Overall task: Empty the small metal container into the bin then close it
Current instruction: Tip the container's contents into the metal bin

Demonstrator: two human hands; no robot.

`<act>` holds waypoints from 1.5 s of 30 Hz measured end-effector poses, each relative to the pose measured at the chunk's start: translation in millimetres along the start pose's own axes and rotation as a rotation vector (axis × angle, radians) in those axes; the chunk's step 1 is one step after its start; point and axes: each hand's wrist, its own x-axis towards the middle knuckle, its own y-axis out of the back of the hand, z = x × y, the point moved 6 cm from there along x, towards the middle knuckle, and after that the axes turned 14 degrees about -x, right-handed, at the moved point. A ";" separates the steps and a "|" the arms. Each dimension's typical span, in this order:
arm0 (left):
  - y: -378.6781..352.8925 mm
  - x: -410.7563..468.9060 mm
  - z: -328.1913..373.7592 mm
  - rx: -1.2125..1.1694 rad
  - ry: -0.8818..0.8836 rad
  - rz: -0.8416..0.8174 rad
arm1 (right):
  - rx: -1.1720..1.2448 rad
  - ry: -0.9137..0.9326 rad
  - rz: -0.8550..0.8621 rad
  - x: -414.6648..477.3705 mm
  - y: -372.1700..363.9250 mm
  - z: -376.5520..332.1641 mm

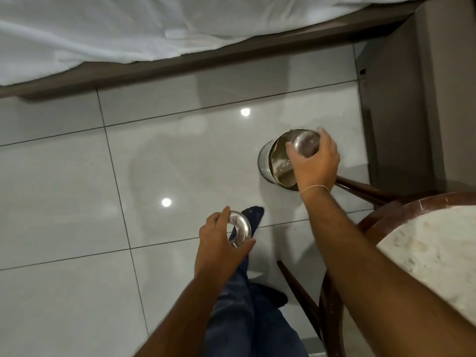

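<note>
My right hand grips the small shiny metal container, held tipped over the open mouth of the round metal bin on the floor. The bin's inside shows paper and a light scrap. My left hand is lower and to the left, holding the container's round metal lid by its edge, above my foot. The container's opening faces away from me, so its contents are hidden.
Glossy grey floor tiles spread to the left. A bed with white sheets runs along the top. A round marble-topped wooden table stands at the right, with a grey cabinet beyond the bin.
</note>
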 end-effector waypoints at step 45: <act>0.1 -0.6 100.0 -0.010 -0.272 0.046 | 0.637 -0.221 -0.192 -8.8 26.4 41.5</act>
